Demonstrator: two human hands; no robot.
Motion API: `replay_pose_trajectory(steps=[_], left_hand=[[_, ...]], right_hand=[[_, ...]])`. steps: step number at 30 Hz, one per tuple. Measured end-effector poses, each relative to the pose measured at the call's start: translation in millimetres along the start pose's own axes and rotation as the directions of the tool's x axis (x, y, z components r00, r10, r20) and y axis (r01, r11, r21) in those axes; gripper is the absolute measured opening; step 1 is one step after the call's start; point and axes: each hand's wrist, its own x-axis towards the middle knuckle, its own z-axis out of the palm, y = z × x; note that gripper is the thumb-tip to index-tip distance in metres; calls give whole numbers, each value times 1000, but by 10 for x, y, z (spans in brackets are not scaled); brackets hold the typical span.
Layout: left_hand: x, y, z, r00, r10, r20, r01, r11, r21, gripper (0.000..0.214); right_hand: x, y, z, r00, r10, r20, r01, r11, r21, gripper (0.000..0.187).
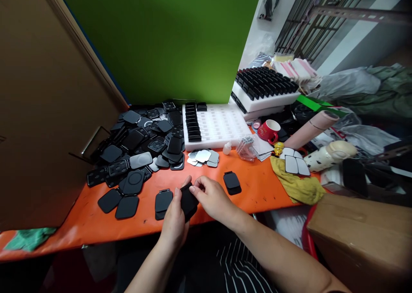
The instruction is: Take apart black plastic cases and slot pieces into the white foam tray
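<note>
My left hand [175,213] is wrapped round a black, flat, rounded-square folding piece [188,202], held tilted above the table's front edge. At its upper right edge, my right hand [207,195] pinches it between thumb and fingers. A similar black folding piece [163,202] lies just left of my left hand. Another one, with a hinge at its top [232,182], rests to the right of my right hand. Beyond my hands is a small pile of pale, mirror-like square plates [203,157]. My palm and fingers hide part of the held piece.
A large heap of black hinged pieces [154,134] covers the table's left side. At the back stands a white foam tray [222,123] with one column of black pieces. A red mug [269,131], small bottle [227,148], yellow cloth [298,185] and cardboard box [363,228] are rightward.
</note>
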Motion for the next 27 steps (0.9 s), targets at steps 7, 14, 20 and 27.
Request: replay_pose_trajectory(steps=[7,14,20,27], left_hand=[[11,51,-21,1000,27,-12,-27,999,-20,39],[56,166,-68,1000,5,15,-3,992,-126,41],[67,137,-4,999,-28,44,35,987,-157,40],[91,136,-66,999,-40,23,42,991,-128,41]], right_hand=[[142,87,-45,1000,25,-11,-26,998,-66,23],[293,277,-40,992,61,113,-95,940,327,27],[276,114,-8,974,-46,223,-2,977,211,32],[244,39,-92,934,-244,262,276,957,-91,17]])
